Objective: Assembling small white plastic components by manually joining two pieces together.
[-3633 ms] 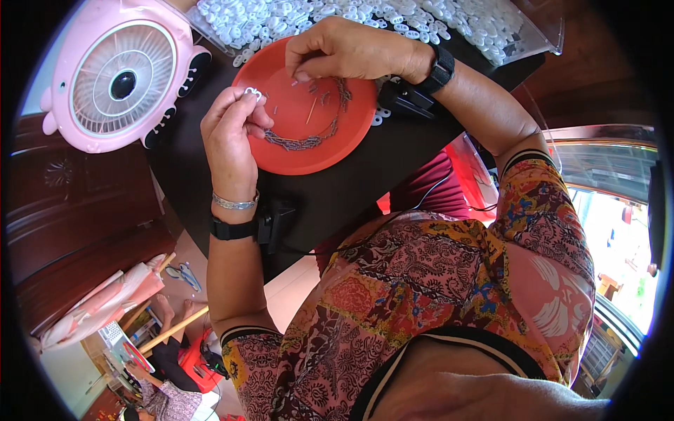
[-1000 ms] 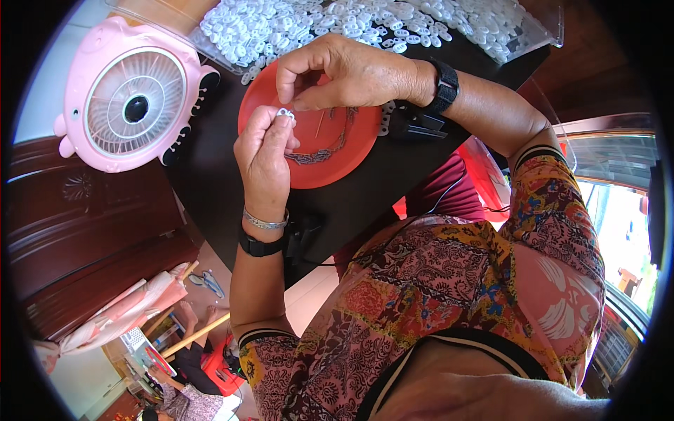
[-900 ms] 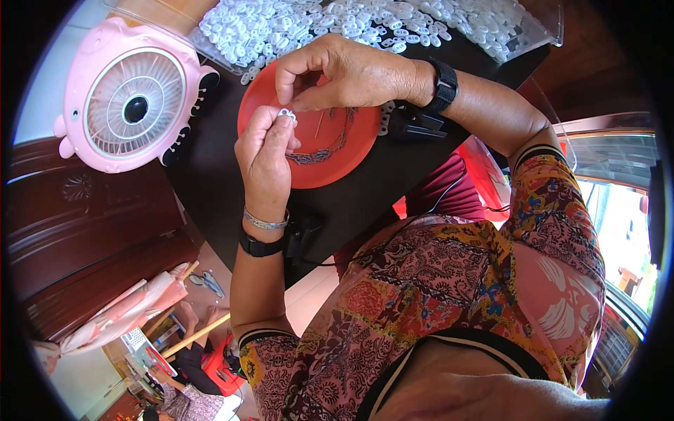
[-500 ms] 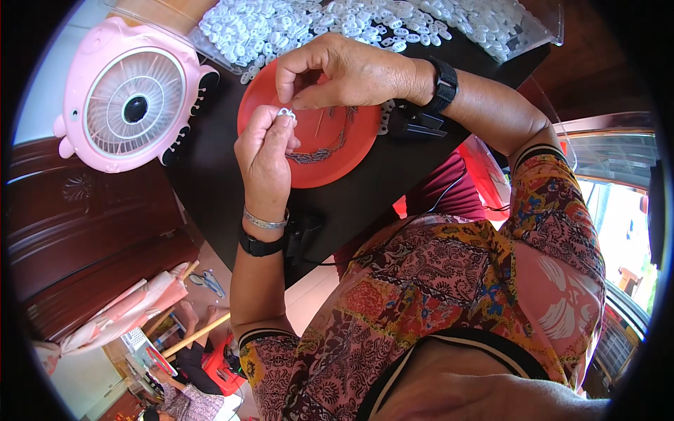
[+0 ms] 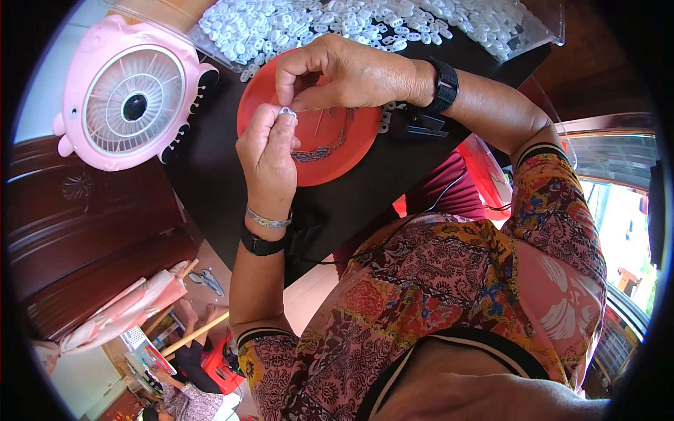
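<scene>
My left hand [image 5: 267,156] pinches a small white plastic piece [image 5: 286,111] between thumb and fingertip above a round red dish [image 5: 351,151]. My right hand [image 5: 344,71] meets it from the right, its thumb and forefinger closed at the same piece. A thin pin [image 5: 319,121] and a short chain of small dark parts [image 5: 324,146] lie in the dish. Whether the right fingers hold something of their own is hidden. Both wrists wear black bands; the left also has a silver bracelet.
The dish sits on a black tabletop [image 5: 217,175]. A heap of white plastic pieces [image 5: 351,24] fills a clear tray at the far edge. A pink round fan [image 5: 133,104] stands at the left. Dark wooden furniture [image 5: 84,238] and floor clutter lie below left.
Since the earliest frame, my left hand has risen from the dish's left edge to its top, and my right hand has come in to meet it. Over the last second nothing visibly moved.
</scene>
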A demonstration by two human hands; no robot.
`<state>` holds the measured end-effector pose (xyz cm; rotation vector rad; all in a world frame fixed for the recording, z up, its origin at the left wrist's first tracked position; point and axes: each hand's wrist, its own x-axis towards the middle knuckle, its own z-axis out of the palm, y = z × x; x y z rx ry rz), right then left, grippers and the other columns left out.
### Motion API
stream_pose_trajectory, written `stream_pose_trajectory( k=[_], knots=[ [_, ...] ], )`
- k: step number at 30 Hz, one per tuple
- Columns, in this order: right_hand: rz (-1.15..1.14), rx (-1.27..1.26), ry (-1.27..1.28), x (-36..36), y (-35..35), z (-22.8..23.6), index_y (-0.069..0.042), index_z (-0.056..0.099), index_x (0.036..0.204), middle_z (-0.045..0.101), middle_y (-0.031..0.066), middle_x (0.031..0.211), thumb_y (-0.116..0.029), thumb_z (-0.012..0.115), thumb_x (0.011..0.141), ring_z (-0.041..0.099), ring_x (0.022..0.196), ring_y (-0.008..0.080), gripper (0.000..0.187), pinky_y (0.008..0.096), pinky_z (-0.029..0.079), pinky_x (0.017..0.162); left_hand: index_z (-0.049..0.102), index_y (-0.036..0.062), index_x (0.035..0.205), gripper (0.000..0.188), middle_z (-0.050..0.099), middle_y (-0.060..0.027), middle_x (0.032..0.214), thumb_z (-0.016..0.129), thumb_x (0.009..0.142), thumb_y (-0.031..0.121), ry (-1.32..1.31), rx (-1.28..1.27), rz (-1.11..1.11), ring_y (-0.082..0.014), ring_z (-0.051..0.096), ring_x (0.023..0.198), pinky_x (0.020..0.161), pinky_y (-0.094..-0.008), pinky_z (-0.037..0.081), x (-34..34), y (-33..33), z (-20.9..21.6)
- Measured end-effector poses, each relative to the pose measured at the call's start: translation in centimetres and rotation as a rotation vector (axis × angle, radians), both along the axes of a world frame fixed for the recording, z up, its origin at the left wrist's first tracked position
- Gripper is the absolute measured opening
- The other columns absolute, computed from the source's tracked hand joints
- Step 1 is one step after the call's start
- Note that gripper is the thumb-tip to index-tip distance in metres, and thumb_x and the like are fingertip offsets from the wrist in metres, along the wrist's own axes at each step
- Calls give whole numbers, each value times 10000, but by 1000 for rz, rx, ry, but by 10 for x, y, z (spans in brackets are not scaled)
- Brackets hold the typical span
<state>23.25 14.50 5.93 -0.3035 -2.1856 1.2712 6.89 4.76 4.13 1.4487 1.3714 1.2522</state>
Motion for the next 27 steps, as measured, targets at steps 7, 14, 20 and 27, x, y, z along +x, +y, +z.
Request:
stream_pose_trajectory(
  k=[7, 14, 20, 27],
  knots=[
    [-12, 31, 31, -1, -6, -1, -2, 611, 910, 635, 40, 834, -35, 663, 833, 608, 802, 106, 99, 259, 495, 742, 531, 6, 760, 182, 454, 3, 634, 501, 908, 108, -25, 41, 26, -74, 424, 588, 562, -232, 386, 5, -5, -1],
    [-28, 70, 6, 4, -5, 3, -10, 612, 897, 646, 49, 839, -31, 659, 823, 616, 794, 120, 90, 261, 493, 728, 536, 9, 760, 183, 452, 4, 622, 505, 900, 124, -24, 19, -9, -75, 423, 578, 554, -230, 380, 6, -3, 0],
    [-11, 140, -40, 5, 0, 6, -28, 626, 892, 654, 64, 799, -46, 660, 800, 628, 750, 161, 100, 284, 484, 686, 553, 5, 784, 189, 493, -17, 633, 494, 902, 140, -7, -47, -74, -84, 466, 586, 552, -229, 383, 1, -1, 3],
    [-434, 526, -177, 29, 47, 11, -41, 649, 862, 659, 90, 773, -133, 629, 818, 638, 706, 224, 104, 312, 494, 645, 546, 1, 772, 157, 503, -21, 619, 493, 877, 106, -166, -71, -18, -94, 484, 556, 539, -228, 387, -12, 3, 4]
  ],
)
